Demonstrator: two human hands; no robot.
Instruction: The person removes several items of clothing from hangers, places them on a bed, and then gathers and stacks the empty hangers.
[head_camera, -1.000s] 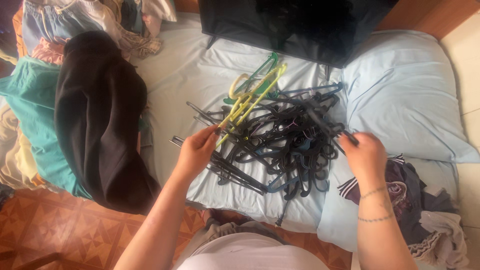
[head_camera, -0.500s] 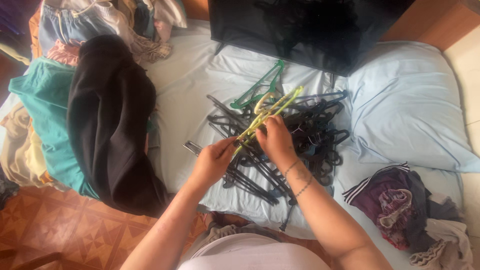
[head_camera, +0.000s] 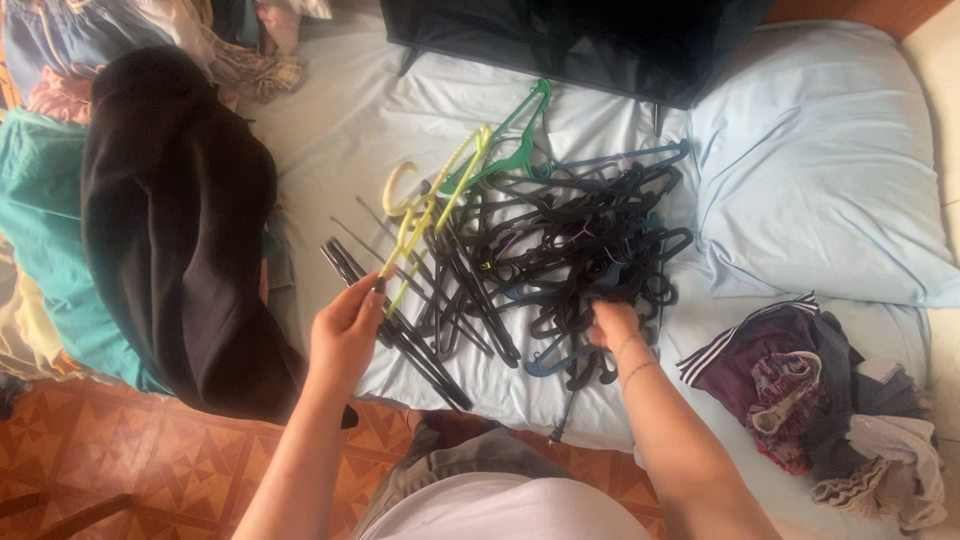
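On the pale blue sheeted bed (head_camera: 330, 140), dead centre, a tangled heap of black plastic clothes hangers (head_camera: 560, 250). Left hand (head_camera: 345, 330) just off the heap's left edge, fingers pinched shut on the lower end of a yellow plastic hanger (head_camera: 420, 215), lifted clear and slanting up and away, hook curling out to the left. Lying under that hand, a few straight black hangers (head_camera: 400, 330) fanned toward the near edge of the bed. Right hand (head_camera: 612, 325) at the heap's near edge, fingers curled down into the black loops; cannot tell whether closed on one hanger or merely poking among them. Just beyond the heap's far edge, a green plastic hanger (head_camera: 510, 135), partly resting on the pile. Farther beyond the heap, a flat black screen-like panel (head_camera: 580, 40) lying across the head of the bed. Right of the heap, a pale blue pillow (head_camera: 810, 170); nearer and to the right, a crumpled bundle of maroon and grey clothes (head_camera: 800, 390). Left of the heap, a big black garment (head_camera: 170, 220) draped over teal fabric (head_camera: 40, 210), more mixed clothes stacked behind.

Judging by the lie of things: sorting barely begun. One coloured hanger freed, a handful of black ones teased out to the left, the bulk still knotted together, and no garment yet on any hanger.
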